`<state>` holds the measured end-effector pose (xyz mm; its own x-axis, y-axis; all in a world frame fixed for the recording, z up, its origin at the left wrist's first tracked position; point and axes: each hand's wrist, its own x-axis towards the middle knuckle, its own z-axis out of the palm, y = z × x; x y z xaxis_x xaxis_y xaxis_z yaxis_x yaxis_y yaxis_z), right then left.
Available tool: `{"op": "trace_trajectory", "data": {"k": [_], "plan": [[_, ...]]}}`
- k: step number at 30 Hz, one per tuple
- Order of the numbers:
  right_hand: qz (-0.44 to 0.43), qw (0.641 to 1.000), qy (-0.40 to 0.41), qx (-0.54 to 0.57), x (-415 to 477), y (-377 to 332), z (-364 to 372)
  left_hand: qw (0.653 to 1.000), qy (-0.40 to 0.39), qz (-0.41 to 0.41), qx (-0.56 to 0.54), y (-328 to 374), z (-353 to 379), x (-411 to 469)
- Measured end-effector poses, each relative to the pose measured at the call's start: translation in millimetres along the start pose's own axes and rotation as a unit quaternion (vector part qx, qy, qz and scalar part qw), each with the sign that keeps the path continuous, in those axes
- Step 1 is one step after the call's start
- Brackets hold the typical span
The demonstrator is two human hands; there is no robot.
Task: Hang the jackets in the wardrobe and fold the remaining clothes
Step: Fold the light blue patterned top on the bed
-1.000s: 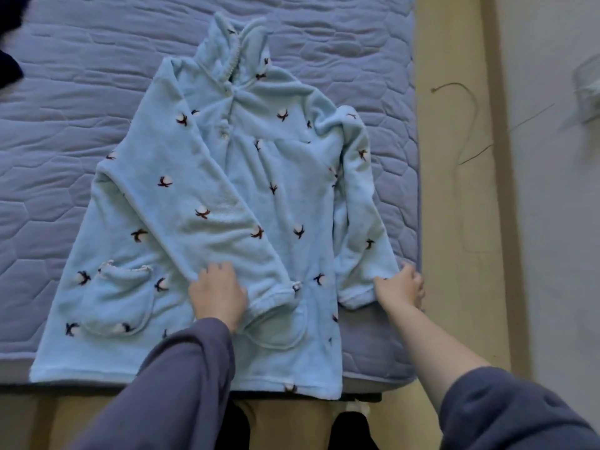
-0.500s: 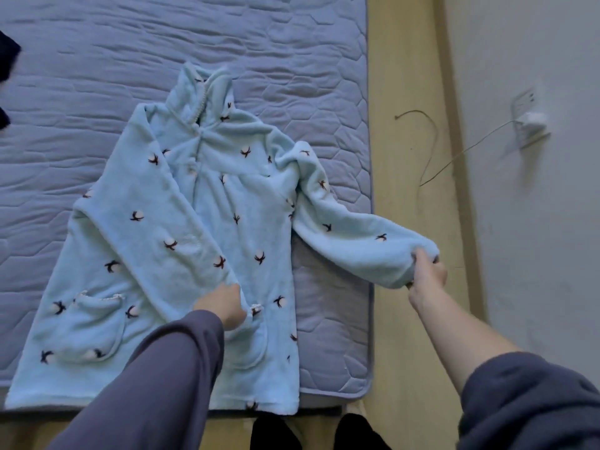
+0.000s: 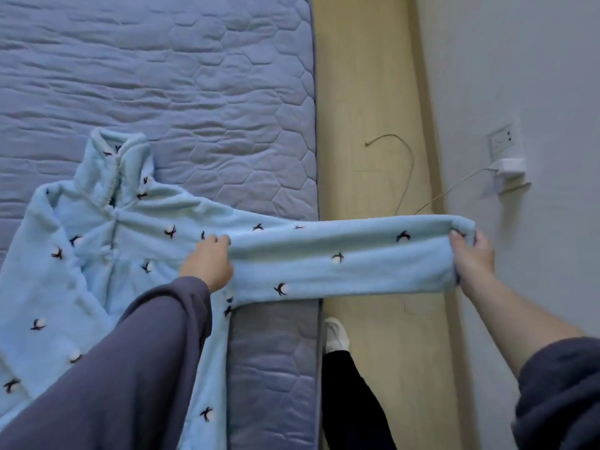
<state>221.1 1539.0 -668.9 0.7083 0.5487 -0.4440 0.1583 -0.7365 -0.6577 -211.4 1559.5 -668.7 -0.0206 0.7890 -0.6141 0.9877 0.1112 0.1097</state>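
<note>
Sleeve (image 3: 341, 254) of our pale-blue bird-print fleece top (image 3: 130, 241), now drawn straight: right hand (image 3: 472, 258) pinches the cuff (image 3: 461, 224); left hand (image 3: 207, 264), fingers together, pins the shoulder (image 3: 201, 219). We judge it fold-ready.

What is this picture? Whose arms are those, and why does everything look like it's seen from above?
This is one picture from a small camera worn on a person's head, looking down, so you see that person's own two arms. There is no machine here, just hands. A pale blue fleece top with small dark marks lies on a quilted mattress. The right hand grips the cuff of one sleeve and holds it stretched straight out past the mattress edge, above the wooden floor. The left hand lies on the fleece top where that sleeve starts; whether it pinches the cloth is unclear.
</note>
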Motion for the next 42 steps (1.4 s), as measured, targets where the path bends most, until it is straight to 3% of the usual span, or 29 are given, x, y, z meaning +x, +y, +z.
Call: {"op": "trace_trajectory", "data": {"k": [4, 8, 12, 14, 17, 19, 23, 26, 29, 31, 33, 35, 38, 40, 42], "plan": [[0.022, 0.994, -0.106, 0.0, 39, 6, 18, 0.995, 0.041, 0.05, 0.079, 25, -6, 61], [0.149, 0.962, -0.217, 0.065, 63, 28, 19, 0.968, 0.033, 0.118, 0.221, 24, 5, 109], [0.209, 0.932, -0.257, 0.15, 77, 51, 2, 0.955, 0.151, 0.221, 0.131, 14, -2, 123], [0.237, 0.919, -0.261, 0.175, 81, 62, 0, 0.964, 0.148, 0.191, 0.113, 7, -3, 122], [0.268, 0.908, -0.269, 0.179, 82, 72, 9, 0.982, 0.047, 0.156, 0.094, 22, 8, 122], [0.254, 0.916, -0.277, 0.142, 82, 74, 16, 0.981, 0.021, 0.168, 0.09, 40, 14, 126], [0.185, 0.958, -0.218, 0.014, 86, 78, 28, 0.983, 0.111, 0.141, 0.046, 52, 20, 141], [0.193, 0.96, -0.201, 0.007, 80, 75, 31, 0.967, 0.22, 0.117, 0.057, 56, 31, 134], [0.261, 0.945, -0.185, 0.068, 68, 71, 28, 0.962, 0.271, -0.026, -0.003, 66, 46, 105], [0.325, 0.919, -0.196, 0.107, 61, 69, 24, 0.967, 0.224, -0.114, -0.047, 75, 62, 78], [0.361, 0.892, -0.228, 0.146, 54, 65, 18, 0.983, 0.092, -0.153, -0.05, 86, 79, 59], [0.362, 0.871, -0.271, 0.193, 47, 57, 11, 0.982, -0.037, -0.171, -0.063, 85, 85, 61], [0.339, 0.84, -0.347, 0.244, 29, 34, 4, 0.97, -0.104, -0.165, -0.147, 84, 53, 77], [0.328, 0.809, -0.412, 0.262, 6, 11, 11, 0.949, -0.095, -0.149, -0.262, 88, 20, 67], [0.309, 0.774, -0.489, 0.258, -28, -16, 28, 0.883, -0.143, -0.134, -0.425, 97, -14, 31]]}}
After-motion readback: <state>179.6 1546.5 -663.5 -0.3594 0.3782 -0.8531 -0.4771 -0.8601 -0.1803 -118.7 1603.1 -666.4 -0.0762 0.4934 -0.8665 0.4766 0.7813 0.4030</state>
